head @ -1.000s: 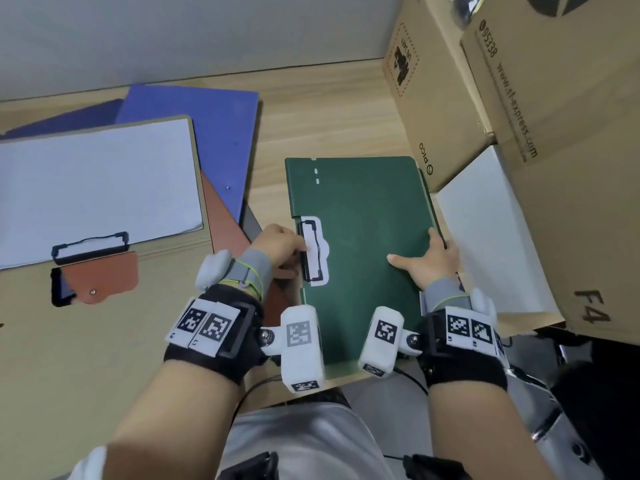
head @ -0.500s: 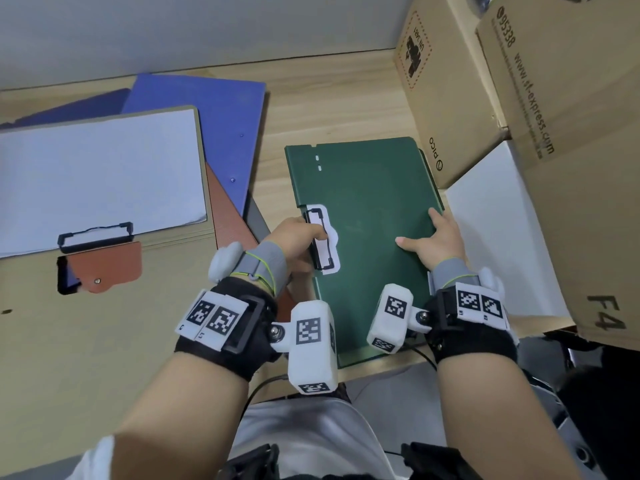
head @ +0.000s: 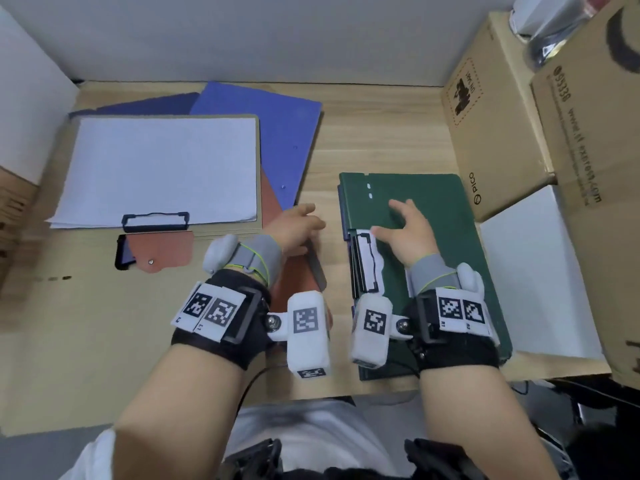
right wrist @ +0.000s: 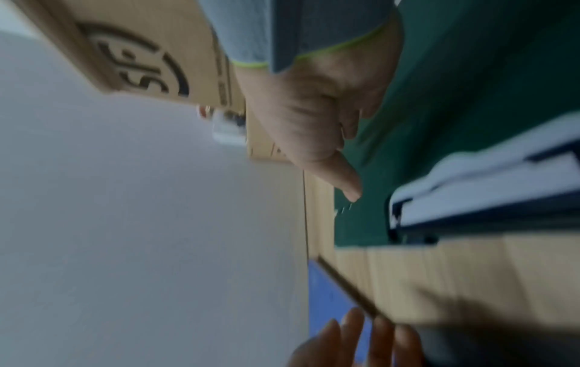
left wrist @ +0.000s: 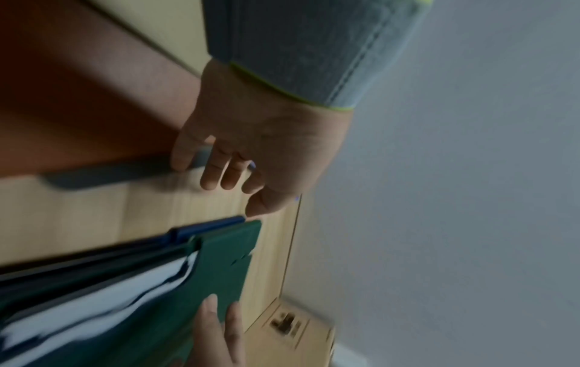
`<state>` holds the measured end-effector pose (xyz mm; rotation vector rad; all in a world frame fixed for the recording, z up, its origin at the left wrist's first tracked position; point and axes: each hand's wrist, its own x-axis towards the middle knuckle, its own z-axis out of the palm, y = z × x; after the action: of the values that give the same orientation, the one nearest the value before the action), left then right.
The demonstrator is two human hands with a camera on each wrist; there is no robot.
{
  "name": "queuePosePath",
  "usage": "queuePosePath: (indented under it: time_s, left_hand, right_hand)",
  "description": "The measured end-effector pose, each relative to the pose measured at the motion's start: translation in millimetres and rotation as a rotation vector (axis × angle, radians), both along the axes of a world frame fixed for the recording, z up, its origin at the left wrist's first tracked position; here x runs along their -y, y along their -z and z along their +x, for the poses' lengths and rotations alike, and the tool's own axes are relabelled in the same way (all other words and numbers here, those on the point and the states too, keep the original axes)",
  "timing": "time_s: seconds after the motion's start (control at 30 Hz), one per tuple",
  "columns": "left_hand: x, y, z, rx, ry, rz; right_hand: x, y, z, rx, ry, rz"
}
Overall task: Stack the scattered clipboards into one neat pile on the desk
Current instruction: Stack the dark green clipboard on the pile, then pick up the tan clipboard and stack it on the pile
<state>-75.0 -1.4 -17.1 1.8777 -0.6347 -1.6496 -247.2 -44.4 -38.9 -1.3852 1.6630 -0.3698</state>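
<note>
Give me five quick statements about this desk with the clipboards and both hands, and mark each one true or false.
1. The right hand lies with fingers spread on the dark green clipboard. True.
2. The left hand grips the green clipboard's clip. False: it is at the edge of the reddish-brown clipboard, apart from the green one.
3. White paper sits under the black clip of the tan clipboard. True.
4. The bright blue clipboard lies on top of the tan one. False: the tan one overlaps it.
5. Cardboard boxes stand to the left of the green clipboard. False: they stand to its right.
</note>
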Motion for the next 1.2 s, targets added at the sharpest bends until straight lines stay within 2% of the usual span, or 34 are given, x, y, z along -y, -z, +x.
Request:
queuePosePath:
  time_s: [0.17, 0.27, 0.43, 0.53, 0.6, 0.67, 0.83, 1.0, 1.2]
  left_hand:
    - [-15, -3, 71, 0.087, -0.252, -0.075]
    - [-28, 2, 92, 0.170, -0.344, -0.033]
    - [-57, 9, 134, 0.357, -0.619, 0.130]
    - [-61, 16, 151, 0.077, -0.873, 0.111]
    - [-63, 13, 155, -0.100, -0.924, 0.056]
    - [-61, 13, 154, -0.190, -0.974, 0.037]
    - [-61, 11, 153, -0.229, -0.964, 0.048]
    - [-66, 13, 159, -0.281, -0.900, 0.025]
    - [-55, 10, 149, -0.363, -0.743, -0.030]
  right_hand:
    - [-4, -16, 86, 0.242, -0.126, 0.063]
    - [-9, -15, 118, 0.308, -0.141, 0.156]
    - [-22, -2, 168, 0.361, -0.097, 0.312]
    - [-19, 4, 181, 0.406, 0.005, 0.344]
    - [-15, 7, 185, 0.471, 0.088, 0.383]
    - [-12, 8, 185, 0.520, 0.150, 0.436]
    - [-22, 12, 205, 0.574, 0.165, 0.564]
    - [-29, 11, 218, 0.561, 0.100, 0.457]
    - [-22, 2, 192, 0.613, 0.268, 0.367]
